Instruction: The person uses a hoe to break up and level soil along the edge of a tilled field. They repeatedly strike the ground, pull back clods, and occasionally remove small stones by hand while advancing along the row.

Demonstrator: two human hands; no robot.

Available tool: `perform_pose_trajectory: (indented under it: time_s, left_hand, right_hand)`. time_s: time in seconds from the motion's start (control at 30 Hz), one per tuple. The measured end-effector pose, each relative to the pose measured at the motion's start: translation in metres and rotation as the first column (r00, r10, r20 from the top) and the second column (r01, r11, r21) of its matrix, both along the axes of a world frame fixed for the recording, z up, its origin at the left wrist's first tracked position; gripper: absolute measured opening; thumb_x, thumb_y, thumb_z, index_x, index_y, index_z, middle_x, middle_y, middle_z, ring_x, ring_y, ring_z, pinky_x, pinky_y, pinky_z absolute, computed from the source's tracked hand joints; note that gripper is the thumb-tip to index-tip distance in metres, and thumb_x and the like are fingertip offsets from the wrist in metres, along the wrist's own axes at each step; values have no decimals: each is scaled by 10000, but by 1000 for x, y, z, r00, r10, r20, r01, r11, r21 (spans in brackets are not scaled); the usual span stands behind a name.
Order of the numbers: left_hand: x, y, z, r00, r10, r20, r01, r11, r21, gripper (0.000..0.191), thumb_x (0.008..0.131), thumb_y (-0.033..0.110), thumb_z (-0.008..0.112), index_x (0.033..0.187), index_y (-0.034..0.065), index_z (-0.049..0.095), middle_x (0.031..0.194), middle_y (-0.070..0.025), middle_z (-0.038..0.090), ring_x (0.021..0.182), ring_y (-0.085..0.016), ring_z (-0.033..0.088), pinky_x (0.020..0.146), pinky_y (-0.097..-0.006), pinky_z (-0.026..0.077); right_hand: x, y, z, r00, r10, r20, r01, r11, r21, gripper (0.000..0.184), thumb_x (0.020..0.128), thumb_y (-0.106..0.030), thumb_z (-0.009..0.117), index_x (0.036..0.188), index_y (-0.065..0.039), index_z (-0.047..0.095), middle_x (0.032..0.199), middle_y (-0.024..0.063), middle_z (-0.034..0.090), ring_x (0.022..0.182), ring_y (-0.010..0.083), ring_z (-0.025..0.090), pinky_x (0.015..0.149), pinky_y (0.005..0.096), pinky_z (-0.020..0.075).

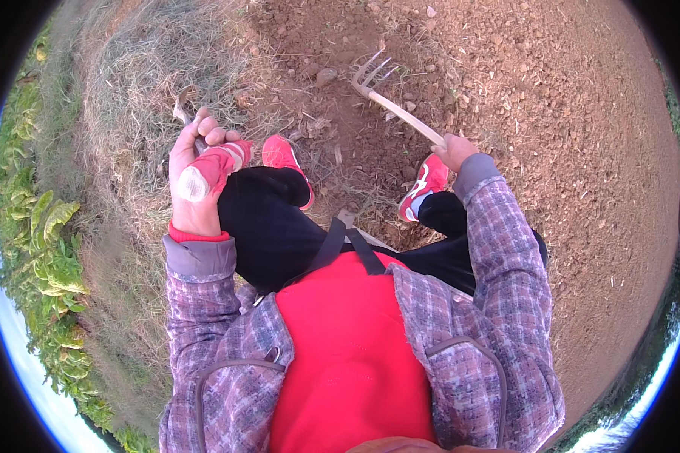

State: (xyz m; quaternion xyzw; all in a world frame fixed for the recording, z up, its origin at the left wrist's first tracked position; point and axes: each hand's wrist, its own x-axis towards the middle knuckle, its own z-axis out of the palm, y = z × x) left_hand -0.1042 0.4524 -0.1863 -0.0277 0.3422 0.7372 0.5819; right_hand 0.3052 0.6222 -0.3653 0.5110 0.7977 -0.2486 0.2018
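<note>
My right hand [454,152] is closed round the wooden handle of a pronged hand cultivator [406,117], whose curved metal tines point up and away over the loose brown soil [340,107]. On the other side, my left hand [195,164] is raised over dry grass, its fingers curled round a thin brownish piece of plant [181,110], perhaps a root or stalk; most of it is hidden by the fingers. Red cloth and a whitish patch wrap the thumb and part of that hand. The two hands are well apart, one on each side of my knees.
Dry cut grass [158,62] lies in a heap at the upper left. Leafy green plants [51,238] line the far left. Tilled soil with small clods [589,141] spreads to the right. My red shoes [280,156] rest on the ground, with a stone [326,76] beyond them.
</note>
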Motion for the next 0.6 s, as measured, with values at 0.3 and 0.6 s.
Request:
perform_pose_trajectory:
  time_s: [0.3,0.6]
  left_hand:
    - [-5,-7,0,1000,16,25,-15,999,-44,79,944,89,383,906,58,445,657,29,416,591,-119,469,814,-315,415]
    - [-9,-11,-2,1000,9,-3,-9,999,45,66,934,90,396,923,58,453,680,16,450,604,-127,495,768,-344,453]
  right_hand:
    - [-22,-18,29,784,-469,-408,337,872,-354,452,866,-432,533,899,16,585,595,61,533,472,154,510,464,338,419]
    - [-2,-63,42,758,-635,-147,456,677,-578,333,900,-349,504,896,-16,494,550,39,471,399,166,448,371,325,365]
